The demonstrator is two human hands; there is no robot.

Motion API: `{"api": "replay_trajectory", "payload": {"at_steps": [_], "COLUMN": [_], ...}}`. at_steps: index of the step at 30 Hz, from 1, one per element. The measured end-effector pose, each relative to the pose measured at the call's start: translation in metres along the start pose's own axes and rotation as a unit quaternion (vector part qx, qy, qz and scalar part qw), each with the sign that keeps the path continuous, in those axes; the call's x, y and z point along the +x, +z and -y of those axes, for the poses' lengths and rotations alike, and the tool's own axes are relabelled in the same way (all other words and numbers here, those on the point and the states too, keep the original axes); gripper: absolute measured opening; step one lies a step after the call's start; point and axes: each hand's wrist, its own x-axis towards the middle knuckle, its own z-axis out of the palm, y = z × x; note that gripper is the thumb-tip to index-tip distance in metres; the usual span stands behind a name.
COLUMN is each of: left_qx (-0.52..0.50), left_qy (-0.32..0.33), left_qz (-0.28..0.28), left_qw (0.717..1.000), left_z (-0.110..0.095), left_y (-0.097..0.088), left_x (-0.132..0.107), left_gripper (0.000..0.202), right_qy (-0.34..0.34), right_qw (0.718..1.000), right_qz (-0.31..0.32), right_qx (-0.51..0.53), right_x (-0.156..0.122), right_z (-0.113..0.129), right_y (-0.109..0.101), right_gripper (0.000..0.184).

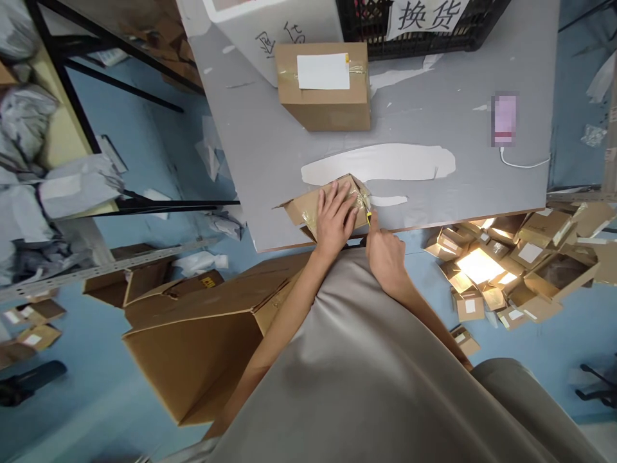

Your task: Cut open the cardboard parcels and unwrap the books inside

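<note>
A small taped cardboard box point(308, 207) lies at the near edge of the grey table point(434, 122). My left hand point(335, 218) rests flat on top of it, fingers spread. My right hand point(383, 251) is closed around a small yellow cutter point(369, 217), whose tip touches the box's right side where the clear tape is.
A larger sealed box with a white label point(324, 83) stands farther back on the table. A black crate point(419, 29) and a white bin point(270, 26) sit at the far edge. A phone on a cable point(504, 119) lies right. Many emptied boxes point(520, 263) litter the floor; a big carton point(193, 341) sits left.
</note>
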Motion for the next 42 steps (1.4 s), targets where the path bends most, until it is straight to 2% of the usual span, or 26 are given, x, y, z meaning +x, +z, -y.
{"api": "replay_trajectory", "payload": {"at_steps": [3, 5, 7, 9, 11, 12, 13, 15, 18, 21, 31, 38, 42], "left_qx": [-0.004, -0.011, -0.017, -0.020, -0.021, -0.023, -0.026, -0.037, -0.058, -0.074, -0.092, -0.069, -0.058], "left_qy": [0.004, 0.006, 0.011, 0.023, 0.041, 0.051, 0.061, 0.078, 0.096, 0.109, 0.128, 0.097, 0.074], "left_qz": [-0.004, -0.001, 0.006, 0.011, 0.013, 0.014, 0.016, 0.025, 0.046, 0.062, 0.092, 0.068, 0.049], "left_qw": [1.000, 1.000, 1.000, 0.999, 0.999, 0.998, 0.998, 0.996, 0.993, 0.989, 0.983, 0.991, 0.994], "left_z": [0.001, 0.002, 0.004, 0.006, 0.010, 0.012, 0.015, 0.021, 0.029, 0.033, 0.034, 0.024, 0.016], "left_y": [0.001, 0.001, 0.000, -0.002, -0.004, -0.006, -0.007, -0.011, -0.017, -0.019, -0.017, -0.014, -0.011], "left_x": [0.002, 0.003, 0.004, 0.005, 0.006, 0.006, 0.007, 0.009, 0.012, 0.013, 0.008, 0.006, 0.002], "left_gripper": [0.049, 0.049, 0.049, 0.049, 0.049, 0.049, 0.049, 0.049, 0.048, 0.049, 0.051, 0.050, 0.048], "right_qy": [0.009, 0.000, -0.015, -0.017, 0.001, 0.012, 0.021, 0.029, 0.037, 0.061, 0.120, 0.110, 0.077], "right_qw": [0.996, 0.981, 0.947, 0.902, 0.870, 0.864, 0.865, 0.886, 0.939, 0.963, 0.981, 0.989, 0.994], "right_qz": [-0.035, -0.068, -0.081, -0.077, -0.075, -0.077, -0.080, -0.091, -0.138, -0.178, -0.113, -0.082, -0.070], "right_qx": [0.084, 0.183, 0.309, 0.424, 0.487, 0.497, 0.494, 0.453, 0.314, 0.192, 0.100, 0.051, 0.026], "right_x": [0.008, 0.015, 0.022, 0.027, 0.027, 0.025, 0.021, 0.008, -0.013, -0.023, -0.006, 0.010, 0.000], "right_z": [0.001, 0.000, 0.000, 0.004, 0.012, 0.017, 0.022, 0.032, 0.045, 0.055, 0.067, 0.062, 0.050], "right_y": [0.011, 0.023, 0.037, 0.050, 0.057, 0.059, 0.059, 0.057, 0.050, 0.040, 0.009, -0.012, -0.012], "right_gripper": [0.064, 0.060, 0.056, 0.054, 0.054, 0.054, 0.055, 0.058, 0.064, 0.066, 0.066, 0.063, 0.063]}}
